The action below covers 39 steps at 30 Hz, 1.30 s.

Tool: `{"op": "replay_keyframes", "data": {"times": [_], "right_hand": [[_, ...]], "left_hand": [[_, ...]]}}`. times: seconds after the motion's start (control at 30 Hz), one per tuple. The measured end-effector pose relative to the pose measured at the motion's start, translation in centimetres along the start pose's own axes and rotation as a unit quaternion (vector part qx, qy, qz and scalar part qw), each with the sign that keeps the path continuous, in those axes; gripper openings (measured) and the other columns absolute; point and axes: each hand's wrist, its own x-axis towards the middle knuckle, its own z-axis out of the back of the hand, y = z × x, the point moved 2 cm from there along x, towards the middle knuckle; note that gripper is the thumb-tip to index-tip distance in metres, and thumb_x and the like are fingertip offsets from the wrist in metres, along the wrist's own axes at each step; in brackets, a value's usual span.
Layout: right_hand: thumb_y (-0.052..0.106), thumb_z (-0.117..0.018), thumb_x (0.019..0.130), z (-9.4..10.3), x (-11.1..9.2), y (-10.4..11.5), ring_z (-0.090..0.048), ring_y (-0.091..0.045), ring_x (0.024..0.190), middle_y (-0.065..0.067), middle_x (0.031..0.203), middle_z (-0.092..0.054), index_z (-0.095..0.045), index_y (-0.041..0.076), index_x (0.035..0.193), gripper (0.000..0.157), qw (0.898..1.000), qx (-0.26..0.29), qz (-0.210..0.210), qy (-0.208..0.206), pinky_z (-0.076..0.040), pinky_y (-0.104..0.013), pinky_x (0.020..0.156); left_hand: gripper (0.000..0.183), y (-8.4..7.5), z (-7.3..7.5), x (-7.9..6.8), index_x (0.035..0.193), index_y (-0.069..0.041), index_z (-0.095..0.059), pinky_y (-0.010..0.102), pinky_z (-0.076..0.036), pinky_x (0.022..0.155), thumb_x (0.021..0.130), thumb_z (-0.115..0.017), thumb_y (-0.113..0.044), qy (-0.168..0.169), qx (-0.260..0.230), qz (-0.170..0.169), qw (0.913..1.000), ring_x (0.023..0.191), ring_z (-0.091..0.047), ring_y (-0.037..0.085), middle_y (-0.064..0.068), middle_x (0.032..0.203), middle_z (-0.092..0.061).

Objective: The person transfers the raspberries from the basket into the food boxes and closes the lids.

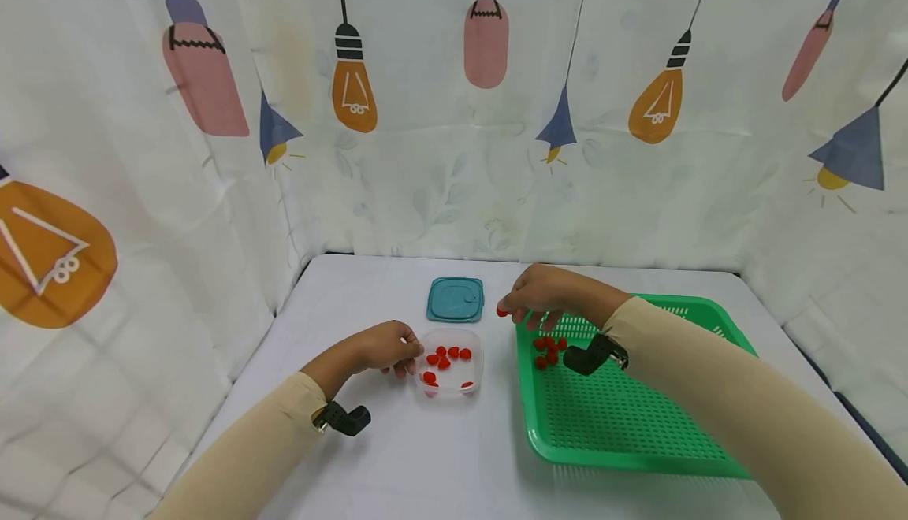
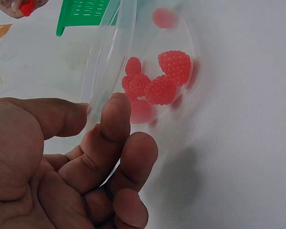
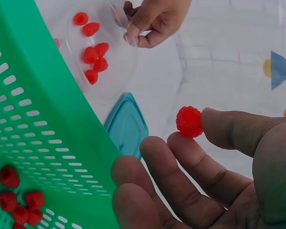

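A raspberry [image 3: 189,121] is pinched between the thumb and a finger of my right hand [image 1: 549,293], which is held over the far left corner of a green basket [image 1: 532,425]. Several more raspberries [image 1: 546,352] lie inside that basket near its left side. My left hand [image 1: 386,347] pinches the left rim of a clear plastic container [image 1: 449,387] between thumb and fingertip. Spread over the container's bottom are several raspberries [image 2: 174,67]. Seen through the clear wall, some of them look blurred in the left wrist view.
Behind the container, a teal lid [image 1: 455,299] lies flat on the white table [image 1: 397,465]. The basket takes up the table's right side. A curtain [image 1: 440,173] printed with lamps hangs along the back and sides.
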Motion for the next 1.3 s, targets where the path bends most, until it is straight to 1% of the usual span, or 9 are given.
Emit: {"op": "replay_keyframes", "data": {"times": [0.23,0.37,0.63,0.87,1.07,1.3], "right_hand": [[0.030,-0.071,0.097,-1.0,0.4,0.8,-0.070,-0.025,0.081,-0.009,0.097,-0.072,-0.075,0.008,0.098,0.022,1.000,-0.020,-0.005,-0.001,-0.058,-0.039,0.072],[0.030,-0.071,0.097,-1.4,0.5,1.4,-0.069,-0.024,0.080,-0.008,0.096,-0.072,-0.075,0.008,0.096,0.022,0.999,-0.032,-0.003,-0.001,-0.058,-0.037,0.069],[0.033,-0.072,0.097,-2.4,1.0,2.2,-0.071,-0.022,0.083,-0.005,0.097,-0.072,-0.077,0.013,0.093,0.021,0.999,-0.052,-0.009,0.007,-0.056,-0.033,0.064],[0.033,-0.073,0.096,-3.0,1.3,2.6,-0.070,-0.022,0.082,-0.005,0.095,-0.072,-0.075,0.011,0.092,0.023,0.999,-0.051,-0.006,0.010,-0.055,-0.033,0.064],[0.033,-0.072,0.097,-2.8,1.0,2.3,-0.070,-0.022,0.082,-0.005,0.094,-0.072,-0.074,0.009,0.094,0.024,0.998,-0.058,-0.014,0.000,-0.054,-0.033,0.065],[0.031,-0.071,0.097,-1.6,0.2,0.9,-0.070,-0.022,0.082,-0.006,0.095,-0.072,-0.074,0.008,0.096,0.023,0.998,-0.054,-0.011,-0.005,-0.055,-0.036,0.069]], "left_hand": [[0.015,0.1,0.0,0.0,0.102,-0.008,-0.066,0.031,-0.047,0.064,0.103,-0.063,-0.023,0.001,0.000,-0.004,1.0000,0.071,-0.064,0.020,0.007,0.080,-0.070],[0.015,0.0,0.0,0.0,0.102,-0.008,-0.066,0.031,-0.047,0.063,0.103,-0.063,-0.023,0.000,0.000,-0.003,1.0000,0.072,-0.064,0.021,0.007,0.081,-0.070],[0.015,0.0,0.0,-0.1,0.103,-0.008,-0.066,0.031,-0.048,0.064,0.103,-0.063,-0.023,0.002,0.000,-0.001,1.0000,0.072,-0.064,0.021,0.007,0.082,-0.070],[0.015,0.1,0.0,0.1,0.103,-0.008,-0.065,0.031,-0.047,0.063,0.103,-0.062,-0.023,0.002,-0.001,-0.002,1.0000,0.072,-0.064,0.021,0.007,0.082,-0.070],[0.015,0.1,0.0,0.1,0.102,-0.008,-0.065,0.031,-0.047,0.064,0.103,-0.062,-0.022,0.002,0.002,-0.005,1.0000,0.072,-0.064,0.021,0.007,0.082,-0.070],[0.015,0.1,0.2,0.0,0.102,-0.008,-0.066,0.032,-0.048,0.065,0.103,-0.062,-0.023,0.003,0.003,0.000,1.0000,0.073,-0.064,0.020,0.006,0.081,-0.069]]}}
